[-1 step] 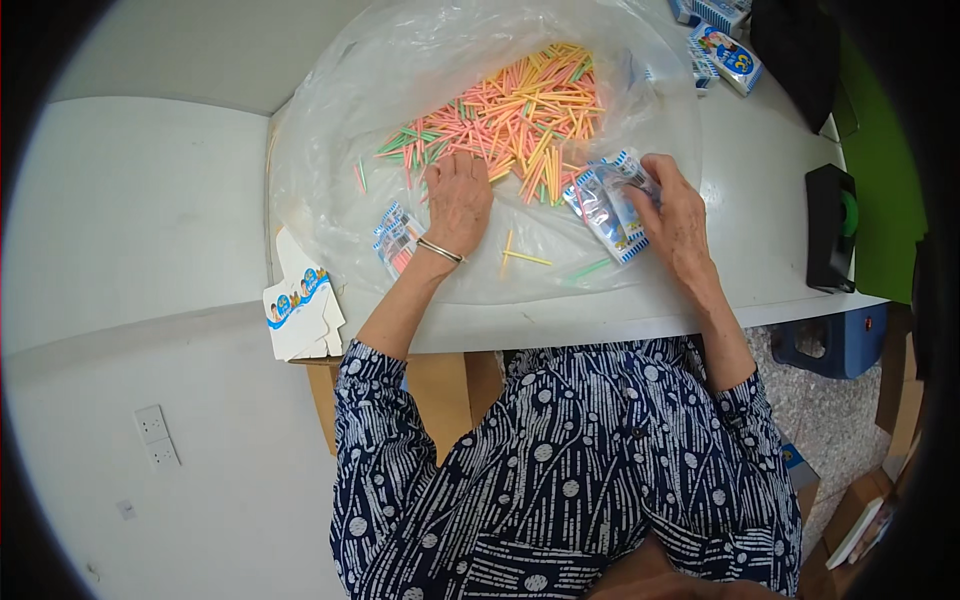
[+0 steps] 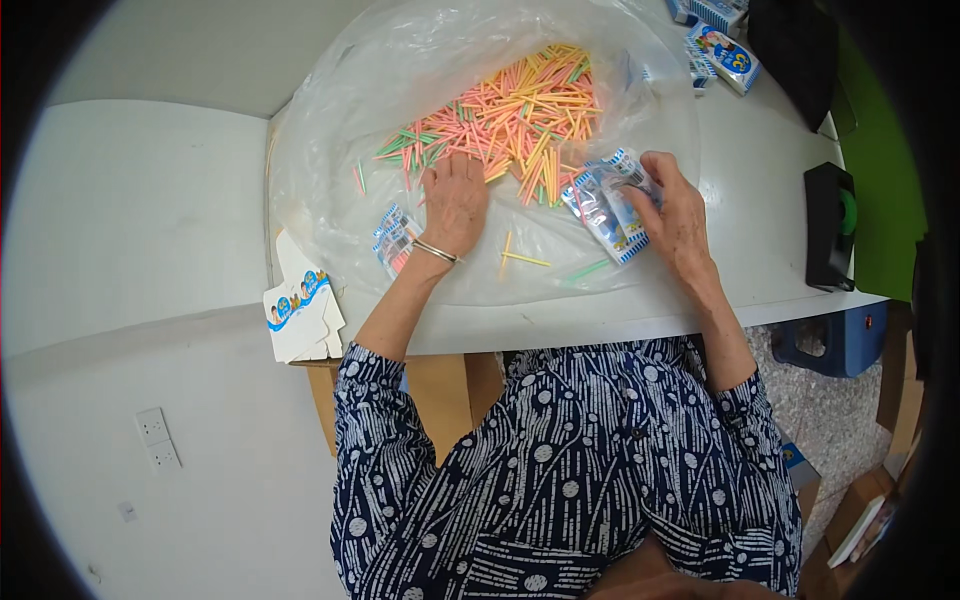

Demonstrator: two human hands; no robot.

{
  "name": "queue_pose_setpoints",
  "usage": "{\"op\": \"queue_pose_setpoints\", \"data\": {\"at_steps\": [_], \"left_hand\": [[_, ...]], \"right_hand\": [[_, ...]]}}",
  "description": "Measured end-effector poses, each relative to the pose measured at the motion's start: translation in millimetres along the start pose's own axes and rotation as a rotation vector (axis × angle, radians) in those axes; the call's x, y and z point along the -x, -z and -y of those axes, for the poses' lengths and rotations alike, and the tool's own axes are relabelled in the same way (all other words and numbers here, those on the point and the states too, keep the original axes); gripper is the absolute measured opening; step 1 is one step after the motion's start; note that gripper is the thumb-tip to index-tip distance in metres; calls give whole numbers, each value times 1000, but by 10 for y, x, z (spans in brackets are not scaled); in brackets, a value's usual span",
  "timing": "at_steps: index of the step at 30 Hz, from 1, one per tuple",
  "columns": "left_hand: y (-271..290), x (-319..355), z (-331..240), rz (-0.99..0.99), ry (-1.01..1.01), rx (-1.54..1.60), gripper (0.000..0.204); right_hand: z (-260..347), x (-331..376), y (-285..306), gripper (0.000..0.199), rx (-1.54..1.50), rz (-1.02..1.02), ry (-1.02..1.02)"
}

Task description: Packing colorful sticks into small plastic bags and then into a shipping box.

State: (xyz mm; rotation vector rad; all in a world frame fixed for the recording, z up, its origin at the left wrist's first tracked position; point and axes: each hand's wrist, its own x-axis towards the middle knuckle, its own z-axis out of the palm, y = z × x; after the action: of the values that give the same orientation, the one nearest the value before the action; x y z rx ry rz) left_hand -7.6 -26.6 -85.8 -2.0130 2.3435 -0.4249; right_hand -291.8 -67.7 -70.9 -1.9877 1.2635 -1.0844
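The step in hand looked like the filling of small packets with coloured sticks. The left hand lay flat, palm down, on the near edge of the heap of thin orange, pink, green and yellow sticks. Its fingers were spread and pressed on the sticks, closed around nothing. The heap sat on a clear plastic sheet spread over the white counter.

The right hand held a small clear packet with a blue-and-white printed edge. Its fingers were curled around the far end of the packet, which lay just to the left of that hand, near the heap.

As a judgement, the next move called for gathering a small bunch from the heap under the left fingers and bringing it across to the mouth of the packet, keeping the sticks parallel.

Two loose yellow sticks and a green one lay between the two hands. A second, similar packet lay just left of the left wrist. A flat, unfolded white carton with blue print hung over the counter edge, further left. Small blue-and-white boxes stood well beyond the right fingers, and a black tape dispenser sat to their right.
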Motion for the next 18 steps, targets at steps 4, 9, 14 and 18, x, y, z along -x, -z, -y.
{"op": "queue_pose_setpoints", "data": {"at_steps": [4, 9, 14, 18], "left_hand": [[185, 1, 161, -101, 17, 202, 11], [547, -222, 196, 42, 332, 1096, 20], [751, -358, 77, 328, 428, 1757, 28], [600, -374, -20, 534, 348, 2124, 31]], "right_hand": [[11, -80, 86, 25, -302, 56, -149], [18, -190, 45, 18, -718, 226, -396], [161, -362, -55, 18, -1000, 293, -524], [329, -624, -206, 27, -1145, 182, -451]]}}
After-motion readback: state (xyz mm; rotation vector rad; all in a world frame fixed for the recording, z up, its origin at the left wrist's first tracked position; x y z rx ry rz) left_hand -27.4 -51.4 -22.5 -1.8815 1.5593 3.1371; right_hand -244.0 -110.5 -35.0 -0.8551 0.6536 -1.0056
